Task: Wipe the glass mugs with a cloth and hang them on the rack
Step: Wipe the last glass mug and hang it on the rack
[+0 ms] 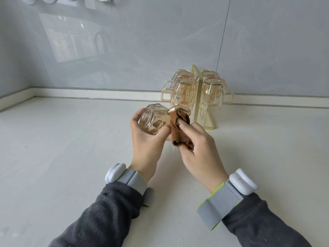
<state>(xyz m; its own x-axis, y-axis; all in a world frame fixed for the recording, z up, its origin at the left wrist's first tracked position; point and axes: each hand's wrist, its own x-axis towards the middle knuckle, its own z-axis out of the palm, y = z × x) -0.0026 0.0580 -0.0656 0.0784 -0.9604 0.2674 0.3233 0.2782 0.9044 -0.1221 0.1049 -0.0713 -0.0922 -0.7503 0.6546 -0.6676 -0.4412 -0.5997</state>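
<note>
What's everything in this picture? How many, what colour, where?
wall: grey, glossy, behind.
counter: one, pale, below everything.
rack: one, gold, on the counter by the wall.
hung mugs: four, amber glass, upside down on the rack.
held mug: one, amber glass, on its side, front centre.
cloth: one, brown, at the held mug's rim.
wristbands: two, grey with white units.
left hand: grips the held mug.
right hand: holds the cloth.

mugs [183,90] amber | cloth [178,134] brown | rack [197,97] gold | sleeves [106,211] charcoal
</note>
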